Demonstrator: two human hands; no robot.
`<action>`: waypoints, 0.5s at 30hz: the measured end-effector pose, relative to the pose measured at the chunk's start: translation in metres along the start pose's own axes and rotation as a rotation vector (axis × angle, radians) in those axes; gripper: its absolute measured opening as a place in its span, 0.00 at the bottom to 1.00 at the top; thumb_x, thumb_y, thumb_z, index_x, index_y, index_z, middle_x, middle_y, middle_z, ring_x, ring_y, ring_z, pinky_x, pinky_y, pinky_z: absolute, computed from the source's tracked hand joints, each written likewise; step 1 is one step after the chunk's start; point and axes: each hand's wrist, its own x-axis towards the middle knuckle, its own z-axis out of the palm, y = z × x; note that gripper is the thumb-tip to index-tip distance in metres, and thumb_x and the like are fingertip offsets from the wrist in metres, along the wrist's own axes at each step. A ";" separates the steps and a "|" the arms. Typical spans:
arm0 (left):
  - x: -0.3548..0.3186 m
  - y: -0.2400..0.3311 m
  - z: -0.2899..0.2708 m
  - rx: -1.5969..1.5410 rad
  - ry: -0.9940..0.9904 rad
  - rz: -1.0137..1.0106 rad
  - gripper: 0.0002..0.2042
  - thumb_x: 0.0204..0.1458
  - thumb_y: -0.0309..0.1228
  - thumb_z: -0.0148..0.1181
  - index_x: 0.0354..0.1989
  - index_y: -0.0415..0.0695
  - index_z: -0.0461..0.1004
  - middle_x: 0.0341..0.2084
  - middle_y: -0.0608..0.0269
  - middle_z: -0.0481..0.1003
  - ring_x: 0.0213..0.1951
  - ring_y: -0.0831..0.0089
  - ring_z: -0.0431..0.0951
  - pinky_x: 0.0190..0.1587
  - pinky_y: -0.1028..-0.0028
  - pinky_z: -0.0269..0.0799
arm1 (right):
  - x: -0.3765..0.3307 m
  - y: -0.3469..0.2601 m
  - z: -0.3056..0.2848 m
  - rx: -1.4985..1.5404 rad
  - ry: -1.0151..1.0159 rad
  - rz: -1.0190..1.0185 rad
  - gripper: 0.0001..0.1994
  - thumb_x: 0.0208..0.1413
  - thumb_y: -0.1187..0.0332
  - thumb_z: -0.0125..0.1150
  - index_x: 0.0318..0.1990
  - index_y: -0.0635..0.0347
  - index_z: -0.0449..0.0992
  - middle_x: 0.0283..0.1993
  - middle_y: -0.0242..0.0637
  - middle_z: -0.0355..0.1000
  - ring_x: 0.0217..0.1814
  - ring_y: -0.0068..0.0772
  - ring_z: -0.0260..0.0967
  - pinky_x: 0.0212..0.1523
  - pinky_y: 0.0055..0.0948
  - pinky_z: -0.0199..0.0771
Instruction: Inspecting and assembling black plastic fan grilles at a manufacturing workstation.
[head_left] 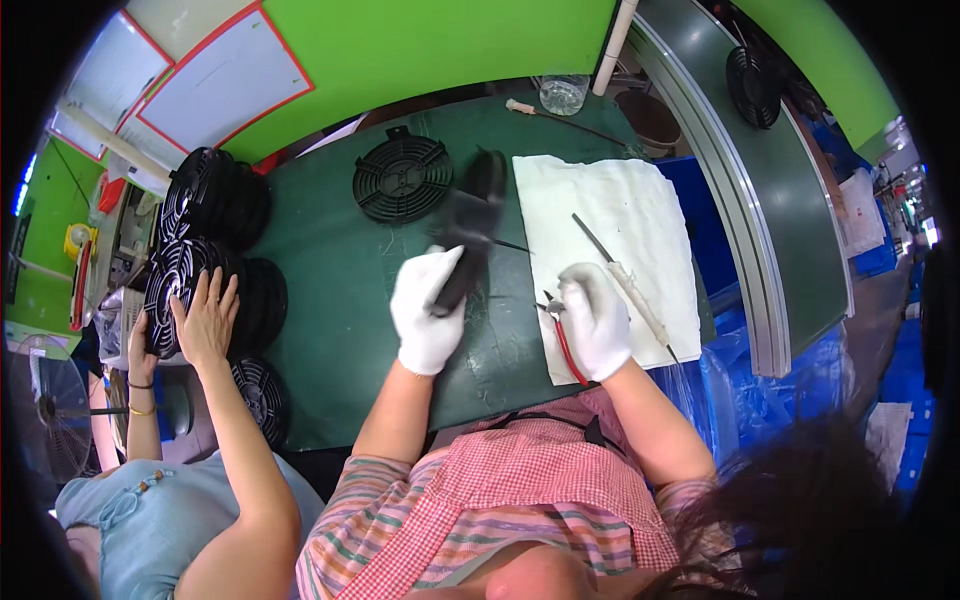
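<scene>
L hand [427, 310] clamped on black fan part [468, 240]; R hand [595, 320] gripping red-handled pliers [562, 335].

We see a bright green wall [430, 40] ahead, with white boards framed in red [225, 80] fixed to it at the left. Below it lies a dark green worktop [330, 300]. To the right a grey metal conveyor rail [730, 190] curves past, with blue plastic sheeting [770, 390] beneath it. At the far left stands a floor fan [45, 410].
</scene>
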 end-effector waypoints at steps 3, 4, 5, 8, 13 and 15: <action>0.037 0.011 -0.018 0.172 -0.176 0.453 0.18 0.32 0.26 0.62 0.39 0.45 0.80 0.29 0.64 0.76 0.36 0.65 0.77 0.49 0.55 0.67 | -0.006 0.010 -0.028 0.771 0.010 0.539 0.28 0.66 0.44 0.41 0.52 0.64 0.71 0.46 0.39 0.73 0.48 0.34 0.70 0.51 0.37 0.70; 0.044 0.025 -0.018 0.188 -0.295 0.499 0.17 0.35 0.27 0.60 0.39 0.46 0.79 0.29 0.67 0.75 0.36 0.68 0.77 0.49 0.55 0.67 | -0.003 0.002 -0.038 0.771 0.016 0.544 0.28 0.66 0.44 0.41 0.52 0.64 0.71 0.46 0.39 0.73 0.48 0.34 0.70 0.51 0.37 0.70; 0.045 0.027 -0.010 0.193 -0.338 0.573 0.16 0.36 0.27 0.60 0.38 0.46 0.79 0.29 0.66 0.75 0.37 0.68 0.77 0.50 0.55 0.67 | 0.003 -0.007 -0.047 0.946 0.006 0.552 0.25 0.66 0.50 0.44 0.53 0.65 0.70 0.48 0.40 0.73 0.48 0.33 0.70 0.51 0.33 0.70; 0.050 0.035 0.024 0.214 -0.294 0.778 0.13 0.38 0.29 0.59 0.36 0.47 0.78 0.29 0.68 0.74 0.37 0.71 0.77 0.47 0.55 0.68 | 0.019 -0.014 -0.062 0.654 -0.051 0.351 0.18 0.65 0.62 0.46 0.53 0.68 0.70 0.49 0.41 0.73 0.49 0.31 0.71 0.53 0.30 0.71; 0.046 0.038 0.055 0.202 -0.313 0.817 0.14 0.40 0.29 0.57 0.39 0.48 0.77 0.33 0.67 0.74 0.42 0.71 0.76 0.55 0.56 0.66 | 0.013 0.030 -0.069 0.888 0.036 0.429 0.15 0.63 0.65 0.50 0.52 0.64 0.72 0.48 0.37 0.75 0.46 0.29 0.73 0.50 0.30 0.73; 0.025 -0.002 0.082 0.106 -0.526 0.710 0.12 0.41 0.29 0.57 0.37 0.49 0.77 0.33 0.65 0.74 0.41 0.69 0.76 0.58 0.55 0.65 | 0.008 0.076 -0.067 0.874 -0.091 0.894 0.15 0.63 0.65 0.52 0.53 0.60 0.73 0.49 0.37 0.75 0.46 0.35 0.75 0.48 0.35 0.76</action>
